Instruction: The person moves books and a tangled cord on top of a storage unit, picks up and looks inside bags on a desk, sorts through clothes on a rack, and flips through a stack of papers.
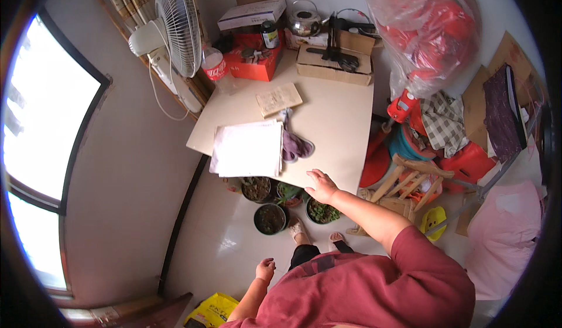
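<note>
My right hand (322,186) reaches over the near edge of a pale table (339,117). Its fingers are stretched and hold nothing; whether they touch the tabletop I cannot tell. Just beyond it lie soft purple-grey items (297,146), whose kind is unclear. Beside these, a stack of white paper sheets (246,149) rests at the table's near left. Farther back is a worn tan book or flat packet (279,99). Low beside my body hangs my left hand (266,270), away from the table, its fingers curled in with nothing visible in them.
Potted plants (324,211) stand on the floor below the table edge. A fan (178,32) and a plastic bottle (215,67) are at the left. Boxes (333,67) and a kettle (305,19) line the back. A wooden chair (410,181) stands right.
</note>
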Action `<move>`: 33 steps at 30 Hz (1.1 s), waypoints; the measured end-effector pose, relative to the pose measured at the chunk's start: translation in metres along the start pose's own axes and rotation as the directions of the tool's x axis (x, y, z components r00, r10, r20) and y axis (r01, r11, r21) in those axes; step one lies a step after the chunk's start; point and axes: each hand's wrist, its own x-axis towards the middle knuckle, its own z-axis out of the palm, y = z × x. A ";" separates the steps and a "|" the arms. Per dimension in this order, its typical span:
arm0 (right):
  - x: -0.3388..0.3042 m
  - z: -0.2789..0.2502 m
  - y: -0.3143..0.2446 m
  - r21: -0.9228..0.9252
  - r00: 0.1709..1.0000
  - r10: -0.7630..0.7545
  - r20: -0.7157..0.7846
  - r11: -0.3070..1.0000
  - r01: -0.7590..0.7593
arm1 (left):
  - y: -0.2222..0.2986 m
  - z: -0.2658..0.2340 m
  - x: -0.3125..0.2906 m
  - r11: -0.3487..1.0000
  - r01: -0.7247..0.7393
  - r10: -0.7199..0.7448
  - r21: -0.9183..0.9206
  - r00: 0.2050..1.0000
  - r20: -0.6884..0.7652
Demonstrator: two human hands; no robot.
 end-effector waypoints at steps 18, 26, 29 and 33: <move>0.152 0.029 0.018 -0.306 0.999 0.002 0.049 0.952 0.013 | 0.237 -0.043 0.188 0.725 0.061 -0.034 -0.686 0.998 0.053; 0.173 -0.098 0.170 0.104 0.668 0.262 -0.697 0.958 -0.267 | 0.246 -0.033 0.222 0.569 0.083 -0.112 -0.818 0.993 0.023; 0.186 -0.105 0.207 0.007 0.739 0.401 -0.542 0.881 -0.473 | 0.245 -0.032 0.232 0.519 0.069 -0.110 -0.852 0.994 0.013; 0.212 -0.050 0.176 -0.370 0.847 0.299 -0.440 0.799 -0.474 | 0.260 -0.026 0.234 0.427 0.068 -0.167 -0.902 0.986 -0.004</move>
